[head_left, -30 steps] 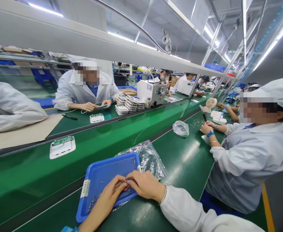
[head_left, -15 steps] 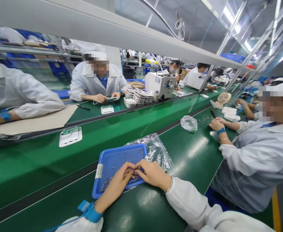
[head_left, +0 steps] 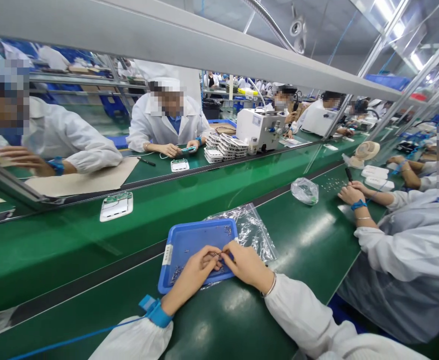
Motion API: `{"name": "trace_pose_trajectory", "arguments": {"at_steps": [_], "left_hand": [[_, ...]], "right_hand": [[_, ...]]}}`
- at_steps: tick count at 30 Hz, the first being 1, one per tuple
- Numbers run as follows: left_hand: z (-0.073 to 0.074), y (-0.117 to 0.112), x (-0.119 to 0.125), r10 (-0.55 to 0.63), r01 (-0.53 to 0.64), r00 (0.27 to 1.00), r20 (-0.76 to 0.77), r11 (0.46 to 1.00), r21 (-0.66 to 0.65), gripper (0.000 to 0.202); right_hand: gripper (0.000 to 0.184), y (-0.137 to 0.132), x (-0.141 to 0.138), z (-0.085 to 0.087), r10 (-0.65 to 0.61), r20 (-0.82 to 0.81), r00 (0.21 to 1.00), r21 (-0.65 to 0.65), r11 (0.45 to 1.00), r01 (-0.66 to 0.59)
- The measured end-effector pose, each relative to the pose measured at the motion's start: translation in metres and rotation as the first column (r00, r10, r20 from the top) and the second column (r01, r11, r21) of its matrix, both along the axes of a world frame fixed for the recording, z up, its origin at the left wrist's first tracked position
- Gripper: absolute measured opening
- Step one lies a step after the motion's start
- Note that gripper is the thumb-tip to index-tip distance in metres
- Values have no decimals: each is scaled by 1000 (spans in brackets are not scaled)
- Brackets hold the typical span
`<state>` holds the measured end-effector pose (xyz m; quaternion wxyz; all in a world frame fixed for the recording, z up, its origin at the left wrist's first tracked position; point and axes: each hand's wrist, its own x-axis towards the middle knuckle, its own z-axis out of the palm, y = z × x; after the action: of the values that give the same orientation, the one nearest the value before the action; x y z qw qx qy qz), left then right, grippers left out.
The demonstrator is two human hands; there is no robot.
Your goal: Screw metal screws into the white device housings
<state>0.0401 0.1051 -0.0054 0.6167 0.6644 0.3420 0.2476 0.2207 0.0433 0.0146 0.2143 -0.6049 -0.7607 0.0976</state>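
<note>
Over a shallow blue tray [head_left: 200,224], my left hand [head_left: 195,274] and my right hand [head_left: 248,266] meet with fingertips pinched together. A tiny shiny metal part [head_left: 217,254] shows between them, too small for its exact kind to be told. Small loose metal pieces [head_left: 176,273] lie in the tray's near left corner, and more [head_left: 227,230] lie in its far right corner. My left wrist wears a blue strap [head_left: 157,311] with a cord. A clear zip bag [head_left: 259,231] lies partly under the tray's right side.
Behind the tray runs a green conveyor belt, carrying a white casing with a circuit board [head_left: 116,206]. A crumpled clear bag [head_left: 304,191] lies farther right, near a co-worker's hands [head_left: 352,193]. Across the belt stand stacked white casings [head_left: 225,147] and a white machine [head_left: 260,130].
The view has shifted, so most things appear farther right. My hands stay pinched together over the tray. The co-worker at far left has raised a hand.
</note>
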Motion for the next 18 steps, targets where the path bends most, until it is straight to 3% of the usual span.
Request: {"name": "trace_pose_trajectory", "arguments": {"at_steps": [18], "left_hand": [[3,-1,0,63,-62,997,-37,998,33,31]], "right_hand": [[22,-3,0,11,50,-39,998,-40,998,-51]]}}
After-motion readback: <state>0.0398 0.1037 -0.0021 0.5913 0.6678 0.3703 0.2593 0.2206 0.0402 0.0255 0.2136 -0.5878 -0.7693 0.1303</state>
